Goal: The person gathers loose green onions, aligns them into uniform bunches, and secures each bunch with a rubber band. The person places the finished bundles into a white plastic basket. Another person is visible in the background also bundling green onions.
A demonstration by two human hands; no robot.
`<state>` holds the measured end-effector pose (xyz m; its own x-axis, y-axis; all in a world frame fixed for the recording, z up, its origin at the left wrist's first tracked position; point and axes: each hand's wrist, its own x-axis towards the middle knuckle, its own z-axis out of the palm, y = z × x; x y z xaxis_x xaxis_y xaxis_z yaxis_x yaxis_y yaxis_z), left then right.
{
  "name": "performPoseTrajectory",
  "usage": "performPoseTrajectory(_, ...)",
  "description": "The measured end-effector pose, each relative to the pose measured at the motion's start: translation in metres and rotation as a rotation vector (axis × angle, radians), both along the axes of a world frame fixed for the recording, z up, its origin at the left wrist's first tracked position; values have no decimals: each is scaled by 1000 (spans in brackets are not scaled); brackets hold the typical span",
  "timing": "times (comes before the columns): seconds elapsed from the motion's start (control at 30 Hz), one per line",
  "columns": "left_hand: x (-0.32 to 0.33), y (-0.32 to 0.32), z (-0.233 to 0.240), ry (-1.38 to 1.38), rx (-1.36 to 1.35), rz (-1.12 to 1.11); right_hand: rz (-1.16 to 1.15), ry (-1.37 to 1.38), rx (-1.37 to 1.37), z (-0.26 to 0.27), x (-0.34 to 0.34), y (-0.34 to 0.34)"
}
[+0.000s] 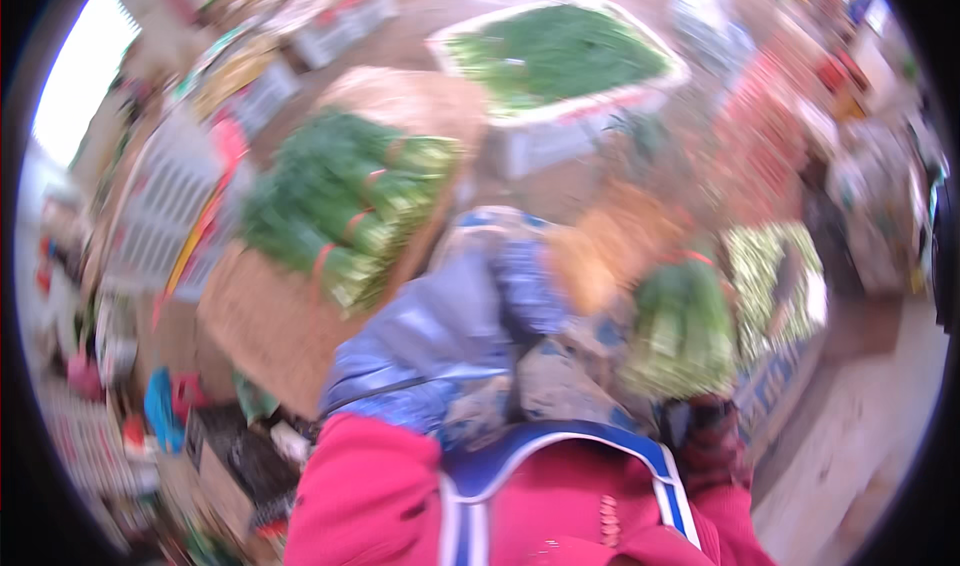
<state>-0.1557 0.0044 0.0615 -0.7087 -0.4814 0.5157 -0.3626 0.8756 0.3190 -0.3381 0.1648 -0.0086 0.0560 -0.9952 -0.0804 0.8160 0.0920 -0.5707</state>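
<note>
A bundle of long green vegetables [681,326] with pale stem ends stands out in front of my lap, a red band around its leafy part. My right hand [701,408] is at its stem end, mostly hidden by the bundle and a dark patterned sleeve. My left hand [611,240], in an orange glove and blue sleeve cover, reaches close to the banded part. Motion blur hides its fingers, so contact is unclear. Several banded bundles [360,206] lie side by side on cardboard [262,326] to the left.
Loose greens fill a white crate [517,120] ahead. Pale stems [772,281] lie in a box at right, near a red crate [765,131]. White slatted crates [161,206] stand at left. A dark box [240,446] is at lower left.
</note>
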Motion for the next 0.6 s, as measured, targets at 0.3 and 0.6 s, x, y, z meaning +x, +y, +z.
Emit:
performPoseTrajectory(0.3,86,-93,-33,-322,1412,-250,-207,228,23,12,53,-33)
performPoseTrajectory(0.6,79,-109,49,231,1525,-231,-81,888,-102,36,129,-82)
